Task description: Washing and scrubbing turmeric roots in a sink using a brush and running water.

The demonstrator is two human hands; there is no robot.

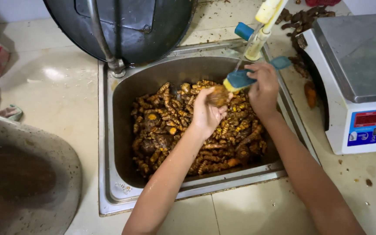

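The beige tiled table (57,87) carries a rectangular stainless-steel sink (109,143) heaped with knobbly brown-and-orange turmeric roots (170,126). At its two o'clock stands a white digital scale (353,82). Over the heap, the left hand (205,114) grips one muddy turmeric piece (219,95); the right hand (264,89) is closed on what looks like a blue-and-yellow scrubbing brush (239,79). The wet root could slip from the fingers and drop back among the others.

Left hand (205,114) gripping a turmeric root (219,95), right hand (263,89) pressing a blue brush (239,79) against it, above the sink (109,143).
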